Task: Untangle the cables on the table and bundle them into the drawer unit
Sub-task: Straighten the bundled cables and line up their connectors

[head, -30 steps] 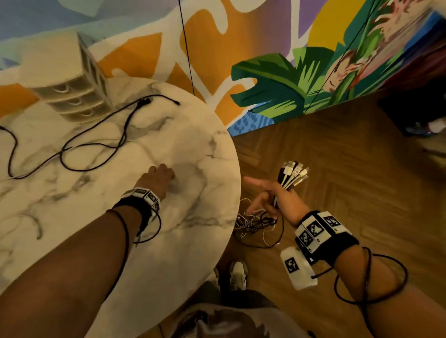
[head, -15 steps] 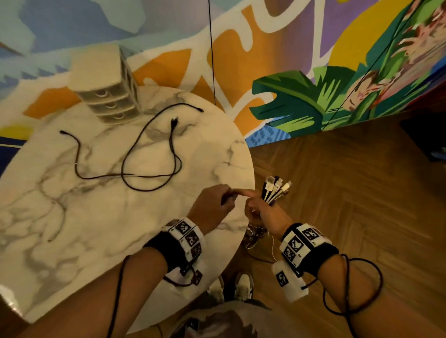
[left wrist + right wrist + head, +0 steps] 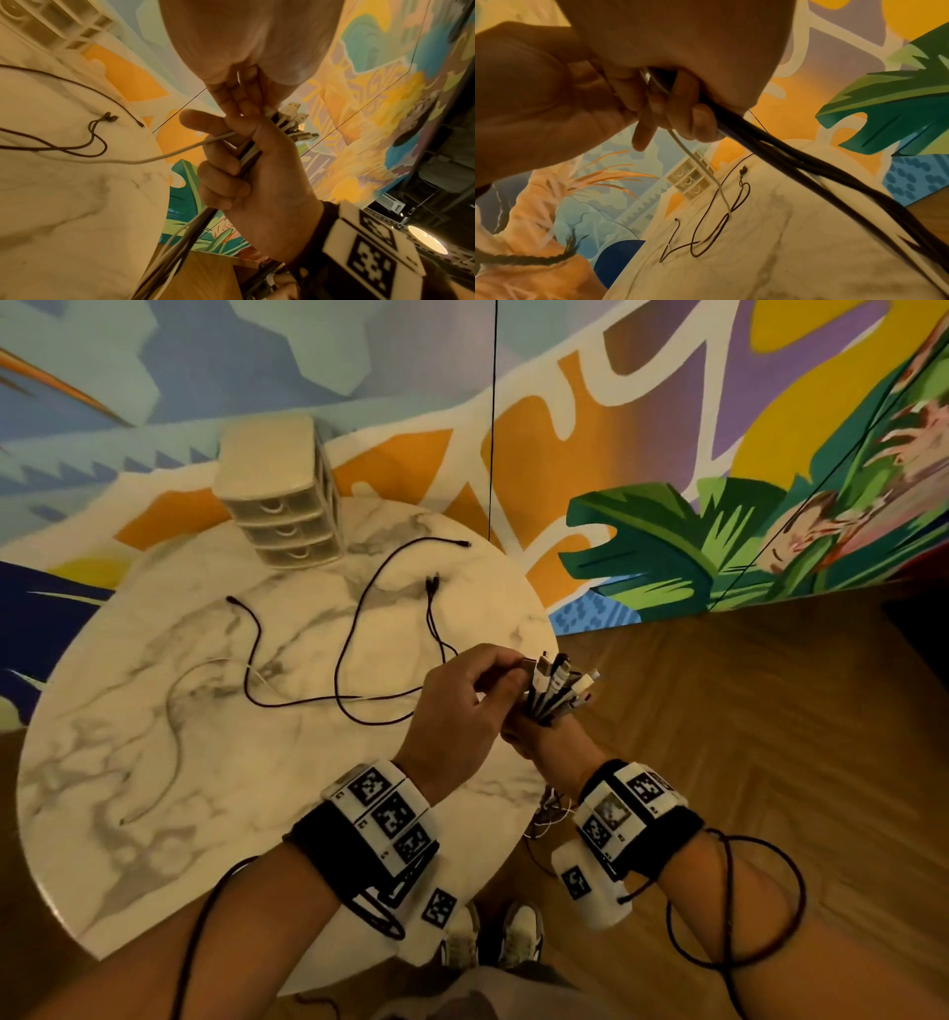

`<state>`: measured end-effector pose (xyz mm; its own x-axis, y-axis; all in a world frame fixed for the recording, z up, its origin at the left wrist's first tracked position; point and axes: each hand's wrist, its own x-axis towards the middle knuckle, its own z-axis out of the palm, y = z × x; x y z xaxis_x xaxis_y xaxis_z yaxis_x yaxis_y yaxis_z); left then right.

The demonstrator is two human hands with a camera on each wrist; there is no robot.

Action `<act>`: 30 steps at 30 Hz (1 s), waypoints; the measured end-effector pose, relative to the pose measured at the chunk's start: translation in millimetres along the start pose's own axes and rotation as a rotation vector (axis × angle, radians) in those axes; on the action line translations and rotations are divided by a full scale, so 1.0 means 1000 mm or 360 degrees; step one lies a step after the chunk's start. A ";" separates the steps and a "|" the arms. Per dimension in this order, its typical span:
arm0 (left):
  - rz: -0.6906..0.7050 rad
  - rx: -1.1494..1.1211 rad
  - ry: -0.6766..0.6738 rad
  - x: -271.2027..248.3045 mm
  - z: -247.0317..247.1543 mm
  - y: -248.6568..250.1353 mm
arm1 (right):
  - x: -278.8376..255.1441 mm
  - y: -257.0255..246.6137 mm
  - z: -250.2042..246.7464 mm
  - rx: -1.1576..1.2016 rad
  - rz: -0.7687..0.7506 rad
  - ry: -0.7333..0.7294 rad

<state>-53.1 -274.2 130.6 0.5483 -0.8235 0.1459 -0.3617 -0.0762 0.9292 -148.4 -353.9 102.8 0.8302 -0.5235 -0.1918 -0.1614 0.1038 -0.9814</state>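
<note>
At the centre right of the head view the right hand (image 3: 534,737) has its grip wrapped round a bunch of cables (image 3: 557,690), plug ends fanned upward and the tails hanging below the desk (image 3: 154,762) edge toward the floor; the left hand (image 3: 462,706) meets it from the left, fingertips pinching one plug end of a white cable (image 3: 164,156) into that bunch; both grips are closed, neither free. The white cable's long axis runs from the two hands leftward and down across the desk, its slack lying toward the left of the frame; so the thing to gather lies left of the grips, and the left hand looks the nearer one to draw it in. Two black cables (image 3: 359,660) lie loose on the desk in the middle of the frame, loops crossing, between the hands and the drawer unit (image 3: 280,495); that unit stands at the desk's far edge, upper left of centre, its three drawers appearing closed. The hands hover right over the desk's right edge; open floor lies to the right, bare marble to the lower left.
</note>
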 end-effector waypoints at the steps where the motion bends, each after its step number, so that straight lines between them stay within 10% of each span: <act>1: 0.0002 -0.0016 0.0007 -0.001 -0.001 0.001 | 0.000 -0.001 0.000 -0.0031 -0.0016 -0.0017; 11: -0.0070 -0.0225 0.0190 -0.009 -0.005 -0.008 | 0.009 0.000 0.015 -0.0087 -0.0032 0.0195; 16: -0.0572 0.0052 -0.0745 -0.026 -0.002 -0.065 | 0.007 -0.011 0.011 -0.0115 -0.0032 0.0339; 20: -0.0698 0.0433 -0.0941 -0.053 0.002 -0.121 | 0.012 -0.016 0.013 0.0324 -0.0031 0.0348; 30: -0.0515 0.0921 0.0208 0.017 -0.129 -0.155 | 0.017 -0.026 -0.020 0.0591 -0.0138 0.0689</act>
<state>110.0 -203.9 32.5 0.7706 -0.6363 -0.0353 -0.4895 -0.6265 0.6066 -141.1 -382.2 124.9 0.5251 -0.8337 -0.1710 0.1605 0.2943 -0.9421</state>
